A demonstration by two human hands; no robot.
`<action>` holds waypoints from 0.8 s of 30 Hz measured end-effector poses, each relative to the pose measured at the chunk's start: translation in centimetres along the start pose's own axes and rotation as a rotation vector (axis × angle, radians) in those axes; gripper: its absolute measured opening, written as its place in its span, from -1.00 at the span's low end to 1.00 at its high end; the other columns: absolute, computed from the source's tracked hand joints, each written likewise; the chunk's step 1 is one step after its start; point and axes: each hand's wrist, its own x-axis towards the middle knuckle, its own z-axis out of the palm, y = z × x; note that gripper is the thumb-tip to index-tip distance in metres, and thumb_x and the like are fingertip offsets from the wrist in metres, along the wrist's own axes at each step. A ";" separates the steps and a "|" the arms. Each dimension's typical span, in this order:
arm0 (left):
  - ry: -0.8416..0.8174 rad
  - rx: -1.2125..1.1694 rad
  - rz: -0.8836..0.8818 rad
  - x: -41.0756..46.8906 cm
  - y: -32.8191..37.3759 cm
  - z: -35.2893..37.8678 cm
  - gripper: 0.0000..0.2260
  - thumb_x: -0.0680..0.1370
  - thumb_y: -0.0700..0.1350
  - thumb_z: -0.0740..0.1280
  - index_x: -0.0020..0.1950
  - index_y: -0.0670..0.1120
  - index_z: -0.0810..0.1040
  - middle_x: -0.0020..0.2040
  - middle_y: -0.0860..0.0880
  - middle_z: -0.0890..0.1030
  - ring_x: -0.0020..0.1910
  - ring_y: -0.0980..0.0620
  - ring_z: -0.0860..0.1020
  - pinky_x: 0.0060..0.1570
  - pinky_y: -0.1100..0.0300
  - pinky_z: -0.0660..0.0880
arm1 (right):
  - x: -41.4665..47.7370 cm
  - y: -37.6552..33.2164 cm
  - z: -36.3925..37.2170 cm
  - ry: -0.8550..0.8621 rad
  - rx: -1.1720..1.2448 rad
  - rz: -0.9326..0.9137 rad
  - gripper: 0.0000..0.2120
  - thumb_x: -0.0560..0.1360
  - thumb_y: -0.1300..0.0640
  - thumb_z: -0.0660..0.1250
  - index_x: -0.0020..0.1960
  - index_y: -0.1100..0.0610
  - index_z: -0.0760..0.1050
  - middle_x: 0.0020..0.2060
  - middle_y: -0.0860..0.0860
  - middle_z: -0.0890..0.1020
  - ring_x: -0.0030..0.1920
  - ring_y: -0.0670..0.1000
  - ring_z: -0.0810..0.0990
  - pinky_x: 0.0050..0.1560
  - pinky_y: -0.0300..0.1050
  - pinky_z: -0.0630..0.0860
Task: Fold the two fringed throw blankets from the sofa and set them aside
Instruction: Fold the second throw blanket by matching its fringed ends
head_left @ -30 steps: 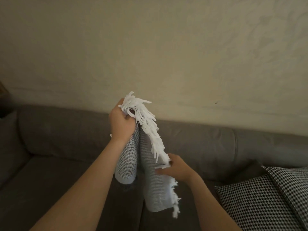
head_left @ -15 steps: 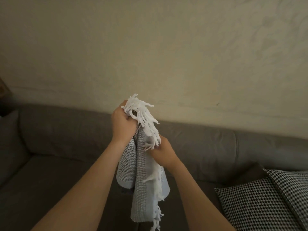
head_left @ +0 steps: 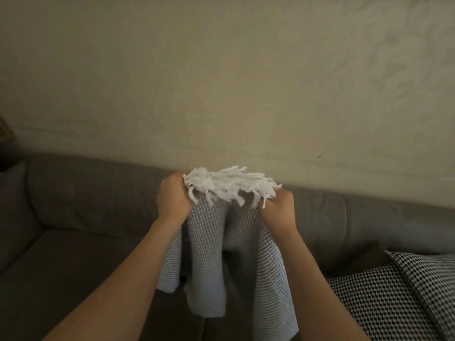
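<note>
A pale grey waffle-weave throw blanket with a white fringe hangs in front of me above the sofa seat. My left hand grips its top edge at the left end of the fringe. At the right end, my right hand grips the same edge. The fringe lies bunched between the two hands and the cloth hangs down in loose folds between my forearms. I see only this one blanket.
A grey sofa runs across the view below a beige wall. Two black-and-white houndstooth cushions lie at the right end of the seat. A dark object shows at the far left edge.
My right hand has slid up along the fringed edge and out to the right, so the two hands now hold the top edge apart. Both hands sit lower in the view.
</note>
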 end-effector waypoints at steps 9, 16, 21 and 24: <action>-0.120 0.023 -0.107 -3.6 -2.9 1.1 -0.82 0.54 -0.05 0.40 -0.23 -0.04 0.51 -0.29 0.06 0.62 -0.24 -0.05 0.62 -0.25 0.02 0.55 | -1.4 -3.2 -1.2 -0.151 0.242 -0.025 -0.84 0.46 0.43 0.30 -0.30 0.33 0.52 -0.36 0.12 0.47 -0.27 0.03 0.36 -0.27 -0.02 0.32; -0.463 -0.242 -0.128 -3.8 -3.5 1.0 -0.71 0.57 0.05 0.54 -0.36 0.18 0.65 -0.40 0.19 0.61 -0.36 0.28 0.51 -0.30 0.16 0.39 | -0.7 -3.7 -4.1 -0.224 0.478 0.474 -0.83 0.58 0.17 0.42 0.05 0.25 0.71 -0.01 0.22 0.77 -0.03 0.19 0.78 0.06 0.08 0.64; -0.804 -0.487 -0.327 -4.5 -2.3 0.6 -0.58 0.57 0.23 0.43 0.07 -0.14 0.74 0.02 -0.11 0.77 -0.01 -0.06 0.72 0.08 0.03 0.58 | 0.7 -1.6 -5.0 -0.209 0.580 0.703 -0.71 0.62 0.01 0.35 0.20 0.18 0.68 -0.09 0.18 0.76 -0.13 0.19 0.73 0.06 0.11 0.60; -0.780 -0.600 -0.460 -4.8 -0.2 0.6 -0.52 0.56 0.26 0.44 0.15 -0.15 0.74 0.04 -0.11 0.78 0.06 -0.08 0.76 0.16 0.03 0.61 | 1.0 0.0 -5.0 -0.199 0.531 0.799 -0.69 0.65 -0.06 0.32 0.00 0.19 0.64 -0.17 0.17 0.73 -0.18 0.18 0.71 0.13 0.14 0.60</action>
